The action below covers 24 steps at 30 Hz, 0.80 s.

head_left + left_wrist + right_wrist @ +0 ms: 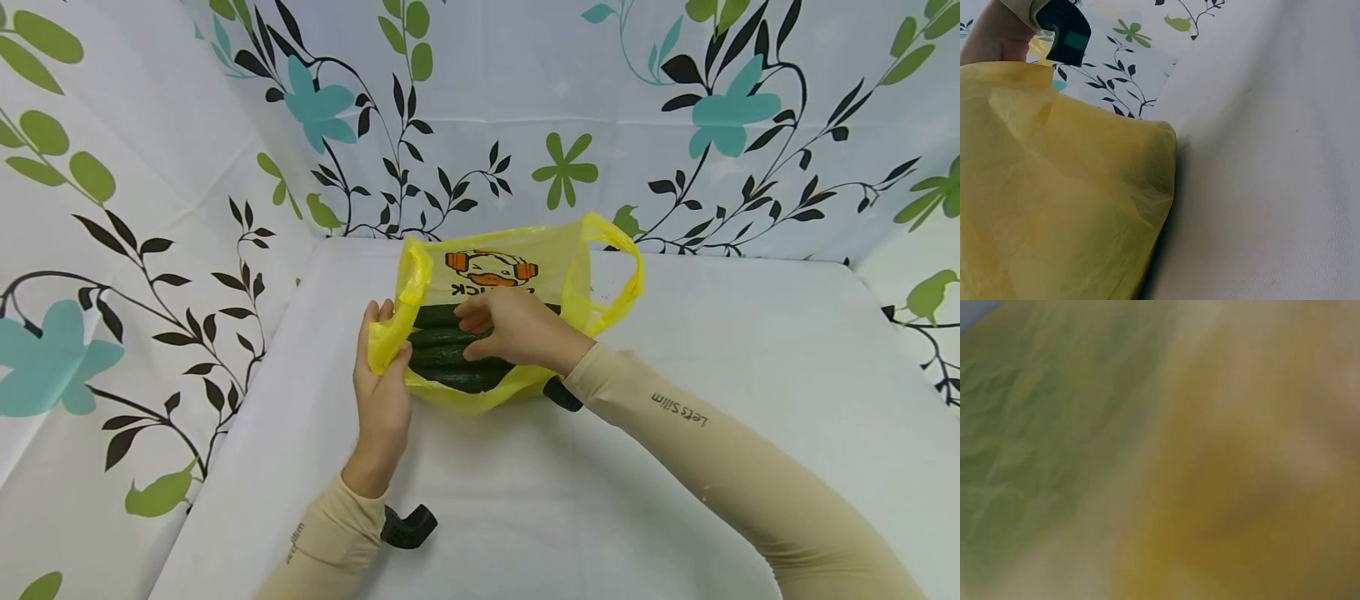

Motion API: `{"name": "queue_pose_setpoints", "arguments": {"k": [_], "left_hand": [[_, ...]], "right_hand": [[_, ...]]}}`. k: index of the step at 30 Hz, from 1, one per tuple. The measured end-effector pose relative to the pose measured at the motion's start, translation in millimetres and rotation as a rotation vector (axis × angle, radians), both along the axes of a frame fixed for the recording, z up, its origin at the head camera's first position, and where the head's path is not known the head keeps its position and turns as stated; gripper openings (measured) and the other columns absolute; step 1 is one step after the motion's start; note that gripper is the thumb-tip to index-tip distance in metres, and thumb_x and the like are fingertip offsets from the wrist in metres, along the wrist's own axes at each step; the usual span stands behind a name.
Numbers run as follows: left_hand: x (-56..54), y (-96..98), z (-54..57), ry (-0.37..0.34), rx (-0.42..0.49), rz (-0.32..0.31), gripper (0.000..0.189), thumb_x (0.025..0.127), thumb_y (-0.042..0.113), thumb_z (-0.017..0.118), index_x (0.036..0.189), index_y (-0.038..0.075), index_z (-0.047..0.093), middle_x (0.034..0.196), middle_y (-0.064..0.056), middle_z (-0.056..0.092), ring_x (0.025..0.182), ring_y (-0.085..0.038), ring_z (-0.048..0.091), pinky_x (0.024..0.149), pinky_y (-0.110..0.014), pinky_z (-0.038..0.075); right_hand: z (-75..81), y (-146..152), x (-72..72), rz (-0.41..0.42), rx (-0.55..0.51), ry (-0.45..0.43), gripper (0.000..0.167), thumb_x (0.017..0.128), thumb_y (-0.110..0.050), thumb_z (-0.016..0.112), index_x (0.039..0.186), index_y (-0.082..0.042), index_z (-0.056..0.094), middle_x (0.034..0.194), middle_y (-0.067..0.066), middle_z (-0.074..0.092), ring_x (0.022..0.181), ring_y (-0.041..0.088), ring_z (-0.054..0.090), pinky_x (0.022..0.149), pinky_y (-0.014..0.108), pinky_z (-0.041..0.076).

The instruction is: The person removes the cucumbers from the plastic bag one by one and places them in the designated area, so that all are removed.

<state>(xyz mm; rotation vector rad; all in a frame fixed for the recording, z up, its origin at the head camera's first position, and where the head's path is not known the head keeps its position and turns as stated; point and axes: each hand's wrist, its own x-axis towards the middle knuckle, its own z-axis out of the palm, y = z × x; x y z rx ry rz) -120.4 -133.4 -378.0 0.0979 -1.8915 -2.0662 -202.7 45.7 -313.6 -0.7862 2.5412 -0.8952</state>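
A yellow plastic bag (468, 402) printed with a cartoon duck lies with its mouth open toward me. Several dark green cucumbers (442, 357) are side by side inside it. My left hand (384, 400) grips the bag's left edge by the handle, thumb in front and fingers behind. Over the cucumbers, inside the mouth, is my right hand (517, 329), its thumb and bent fingers spread apart with nothing between them. Yellow plastic (1066, 187) covers much of the left wrist view. Blurred bag film (1210, 506) fills most of the right wrist view.
The bag's right handle loop (630, 283) stands out to the side. Underneath is a white table (750, 333), with a leaf-patterned cloth (480, 108) behind and to the left. Black camera mounts (408, 527) sit at both wrists.
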Motion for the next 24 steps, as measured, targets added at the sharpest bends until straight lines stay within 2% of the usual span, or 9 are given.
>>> {"name": "queue_pose_setpoints", "arguments": {"k": [6,11,17,24], "left_hand": [[2.5,2.7,-0.2,0.022,0.014,-0.009,0.06,0.105,0.002,0.036,0.162,0.012,0.019,0.161,0.001,0.033,0.146,-0.013,0.029,0.117,-0.029,0.023],[3.7,3.9,0.6,0.016,0.041,-0.011,0.06,0.106,0.003,0.035,0.162,0.013,0.017,0.161,-0.001,0.032,0.146,-0.013,0.029,0.115,-0.027,0.026],[4.6,3.1,1.9,0.003,0.043,-0.009,0.06,0.105,0.003,0.035,0.162,0.011,0.017,0.16,0.002,0.033,0.145,-0.014,0.03,0.115,-0.026,0.026],[4.9,3.3,2.5,-0.007,0.087,-0.025,0.064,0.102,-0.001,0.037,0.162,0.008,0.017,0.163,-0.004,0.03,0.148,-0.017,0.026,0.119,-0.031,0.019]], "right_hand": [[-14.8,-7,3.0,0.038,0.185,0.095,0.048,0.084,-0.018,0.084,0.128,-0.006,0.068,0.114,0.003,0.072,0.103,0.017,0.066,0.091,0.033,0.051],[-28.7,-8,4.4,0.075,0.272,0.104,0.043,0.083,-0.019,0.084,0.122,-0.006,0.072,0.107,0.004,0.072,0.1,0.02,0.065,0.089,0.036,0.052],[-36.4,-6,5.5,0.097,0.278,0.074,0.032,0.089,-0.007,0.076,0.121,-0.005,0.072,0.105,0.006,0.072,0.101,0.022,0.067,0.088,0.036,0.053],[-44.1,-6,4.4,0.104,0.25,0.054,0.028,0.09,-0.002,0.073,0.118,-0.004,0.073,0.103,0.006,0.073,0.099,0.023,0.067,0.088,0.036,0.054]]}}
